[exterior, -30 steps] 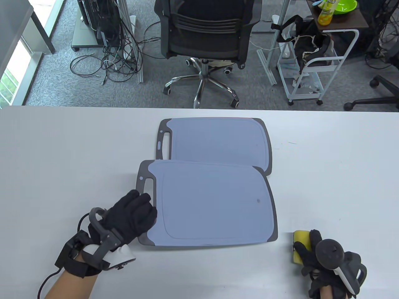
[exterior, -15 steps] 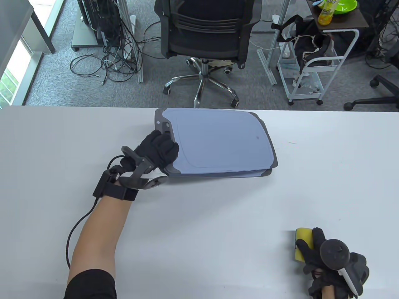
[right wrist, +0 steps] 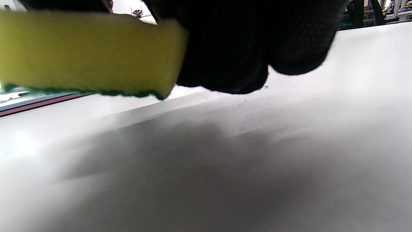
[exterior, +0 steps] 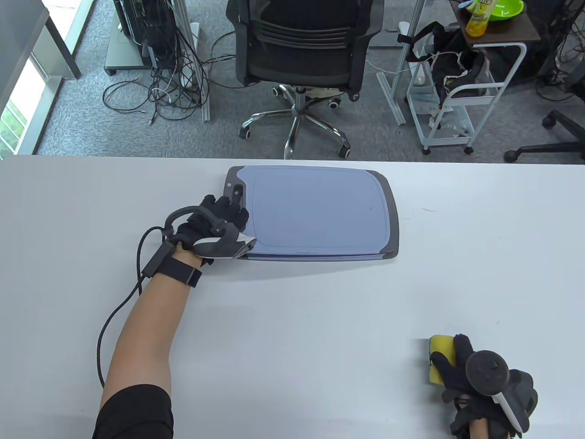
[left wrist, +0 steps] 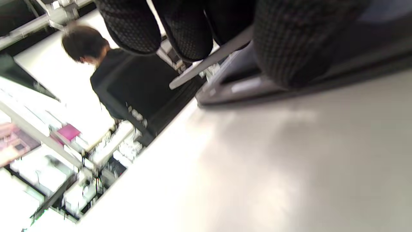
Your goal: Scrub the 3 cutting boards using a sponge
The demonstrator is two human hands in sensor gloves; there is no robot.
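Beyond the far edge of the white counter [exterior: 91, 206]: a black office chair [exterior: 301, 50], tangled cables [exterior: 169, 87] and a white cart [exterior: 461, 91], none blocking the work. At the far middle, smooth blue cutting boards [exterior: 315, 210] with grey rims and rounded corners, stacked; left hand [exterior: 215, 224] at their handle end, fingers [left wrist: 289, 48] curled over the rim, with wide bare surface in front. Near the right front edge, right hand [exterior: 461, 370] gripping the porous yellow sponge [exterior: 441, 354], green underneath.
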